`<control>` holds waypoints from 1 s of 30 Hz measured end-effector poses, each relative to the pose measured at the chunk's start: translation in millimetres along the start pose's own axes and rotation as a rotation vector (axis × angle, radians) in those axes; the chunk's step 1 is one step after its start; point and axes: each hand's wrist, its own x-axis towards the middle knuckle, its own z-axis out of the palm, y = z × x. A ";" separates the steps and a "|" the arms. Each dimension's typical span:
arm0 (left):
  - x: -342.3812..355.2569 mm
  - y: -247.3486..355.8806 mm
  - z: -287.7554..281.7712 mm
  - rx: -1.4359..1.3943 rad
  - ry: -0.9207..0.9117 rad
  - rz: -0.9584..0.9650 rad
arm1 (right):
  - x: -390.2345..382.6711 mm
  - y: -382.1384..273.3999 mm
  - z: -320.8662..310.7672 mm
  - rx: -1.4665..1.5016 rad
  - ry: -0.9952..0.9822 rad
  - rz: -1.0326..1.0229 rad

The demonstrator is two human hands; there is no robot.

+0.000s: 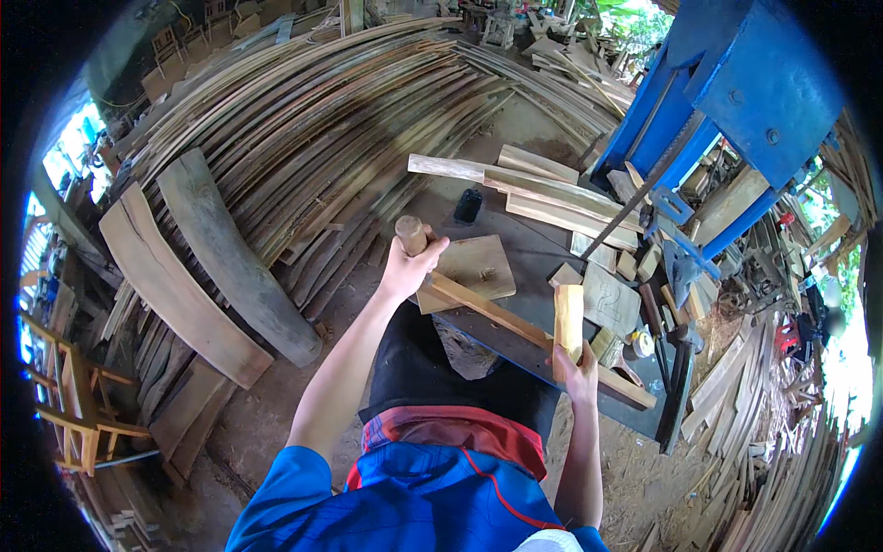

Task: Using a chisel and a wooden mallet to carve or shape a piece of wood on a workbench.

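Nearest to us, our blue shirt and red waistband are filling the bottom of the view, with both forearms reaching up from them toward the dark counter (515, 258). Our left hand (409, 267) is closing its grip fully round a rounded wooden handle (410, 234), holding it raised at the counter's near left corner; what lies at the handle's other end we cannot tell. Our right hand (578, 363) is gripping a short pale wooden block (569, 317) from below, standing it upright on a long wooden strip (515, 331) lying slantwise across the counter's near edge. We judge the work as only getting under way: the block is being held in place and shows no mark of a blow. A flat board (474, 267) is sitting just beyond the left hand, offcuts are crowding the right side of the counter, a blue machine frame (736, 83) is looming at the far right, and stacked planks (303, 138) are hemming in the far left.
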 end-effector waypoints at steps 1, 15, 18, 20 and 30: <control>-0.8 1.6 -0.3 0.003 0.002 -0.001 | 0.2 -0.9 0.1 -0.068 0.000 -0.004; -1.4 7.4 -3.7 0.033 -0.096 -0.079 | -0.9 -5.0 4.5 -0.175 0.005 -0.029; -2.4 9.7 -2.2 0.099 -0.104 -0.066 | 0.3 -6.0 4.6 -0.190 -0.020 -0.024; -4.6 12.6 2.4 0.126 -0.109 -0.051 | -2.1 -9.0 5.9 -0.167 -0.015 -0.024; -5.2 13.0 2.9 0.180 -0.119 -0.049 | -1.2 -6.7 4.8 -0.151 -0.016 -0.009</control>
